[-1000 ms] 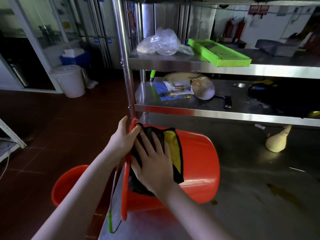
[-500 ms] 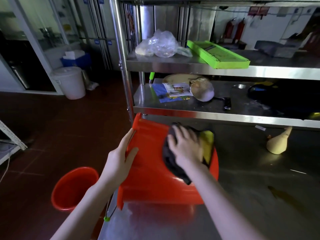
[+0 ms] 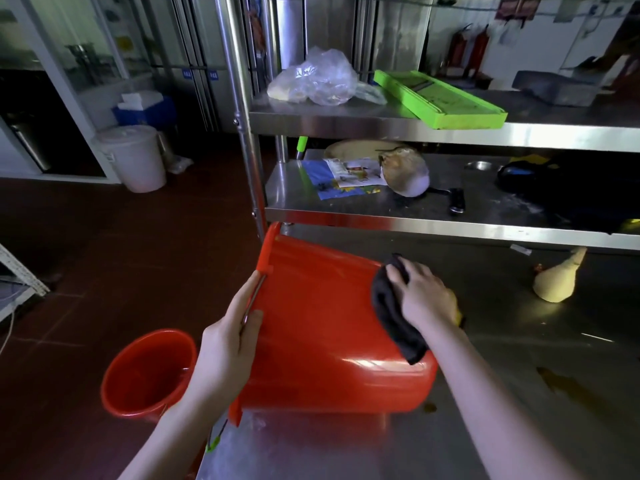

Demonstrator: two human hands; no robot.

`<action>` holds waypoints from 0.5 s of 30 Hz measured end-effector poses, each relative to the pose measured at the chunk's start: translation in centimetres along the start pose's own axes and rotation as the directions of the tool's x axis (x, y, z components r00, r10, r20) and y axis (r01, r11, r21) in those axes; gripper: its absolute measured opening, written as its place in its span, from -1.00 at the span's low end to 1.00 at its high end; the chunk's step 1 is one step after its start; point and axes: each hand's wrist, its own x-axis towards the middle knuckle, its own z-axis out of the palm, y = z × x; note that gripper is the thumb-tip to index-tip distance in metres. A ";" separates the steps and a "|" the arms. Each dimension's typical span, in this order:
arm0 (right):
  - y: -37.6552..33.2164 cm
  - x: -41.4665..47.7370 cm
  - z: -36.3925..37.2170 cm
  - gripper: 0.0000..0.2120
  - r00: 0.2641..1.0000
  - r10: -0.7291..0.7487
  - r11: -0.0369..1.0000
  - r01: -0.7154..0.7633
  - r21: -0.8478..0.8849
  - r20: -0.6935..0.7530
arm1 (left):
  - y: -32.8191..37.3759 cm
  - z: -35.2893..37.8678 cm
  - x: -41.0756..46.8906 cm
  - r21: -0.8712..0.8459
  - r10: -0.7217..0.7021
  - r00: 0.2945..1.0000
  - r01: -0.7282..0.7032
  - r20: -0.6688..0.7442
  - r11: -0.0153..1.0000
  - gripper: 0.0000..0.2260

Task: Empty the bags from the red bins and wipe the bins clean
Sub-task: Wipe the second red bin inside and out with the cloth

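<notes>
Fingers (image 3: 398, 271) of the right hand (image 3: 420, 292) clutched the black-and-yellow wiping cloth (image 3: 391, 317), which had swept from the rim to the base end of the red plastic bin (image 3: 322, 334) lying sideways on the steel tabletop (image 3: 519, 410). The left hand (image 3: 228, 344) gripped its rim. The outer wall looked nearly wiped.

Bare steel table (image 3: 519, 393) right of bin (image 3: 322, 334), shelf (image 3: 450, 230) overhead
</notes>
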 end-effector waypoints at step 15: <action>-12.6 -9.8 6.4 -0.49 0.709 -0.673 0.739 0.655 -0.160 -0.208 | -1.4 -2.6 4.2 -0.054 -0.213 0.976 0.216 0.054 0.975 -0.57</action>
